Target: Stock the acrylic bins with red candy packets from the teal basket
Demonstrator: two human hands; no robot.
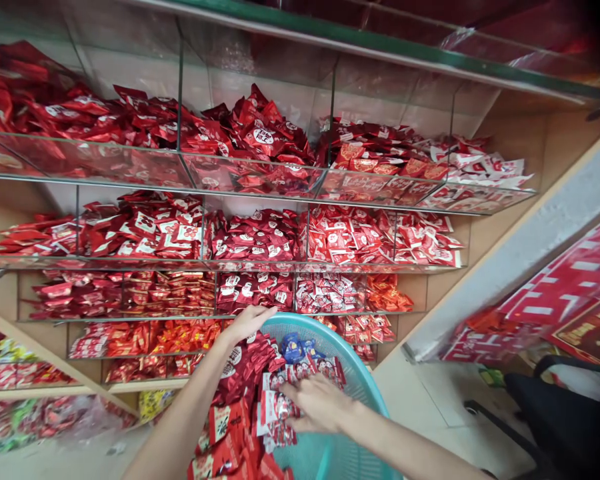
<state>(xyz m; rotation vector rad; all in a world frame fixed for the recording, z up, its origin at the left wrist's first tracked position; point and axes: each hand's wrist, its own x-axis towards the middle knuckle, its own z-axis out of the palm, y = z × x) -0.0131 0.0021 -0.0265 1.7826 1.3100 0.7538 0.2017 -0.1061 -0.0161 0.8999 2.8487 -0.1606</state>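
A teal plastic basket (pixel 353 373) sits low in front of me, heaped with red snack packets (pixel 240 373) and a few blue ones (pixel 295 347). My left hand (pixel 247 321) grips the basket's far rim, fingers curled over it. My right hand (pixel 317 403) lies inside the basket, fingers closed on a red-and-white packet (pixel 275 407) among the pile.
Clear-fronted shelf bins (pixel 260 180) in several tiers rise ahead, filled with red packets. Lower left bins (pixel 10 373) hold mixed coloured sweets. Red printed sheets (pixel 555 307) lean at the right beside a pale sloping edge. A dark chair (pixel 565 413) stands at the lower right.
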